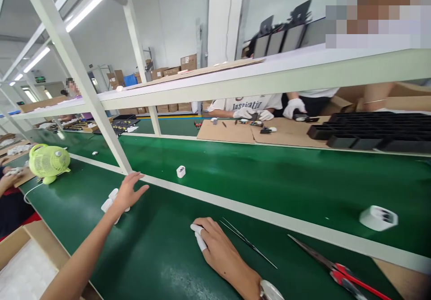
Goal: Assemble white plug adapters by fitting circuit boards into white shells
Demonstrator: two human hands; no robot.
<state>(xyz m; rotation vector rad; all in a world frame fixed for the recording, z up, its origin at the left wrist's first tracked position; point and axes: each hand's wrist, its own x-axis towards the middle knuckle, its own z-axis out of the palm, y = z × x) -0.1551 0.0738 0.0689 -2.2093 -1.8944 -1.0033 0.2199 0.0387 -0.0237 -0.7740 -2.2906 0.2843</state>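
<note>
My left hand [129,193] hangs over the green bench with its fingers spread and nothing in them. Just beyond and beneath it lie several white plastic pieces [108,204], partly hidden by the hand and forearm. My right hand [217,248] rests on the bench top, its fingers loosely extended, with white finger cots on the thumb and a finger; nothing shows in its grasp. Beside it, to the right, lies a pair of metal tweezers [248,242]. Long-nose pliers [338,269] with red handles lie farther right.
A white housing [181,172] and a nearer one [379,218] stand on the green belt behind a pale rail [215,202]. A green fan [50,161] stands at left. Across the belt, gloved co-workers handle small parts beside black trays [377,131]. An open carton [32,246] sits lower left.
</note>
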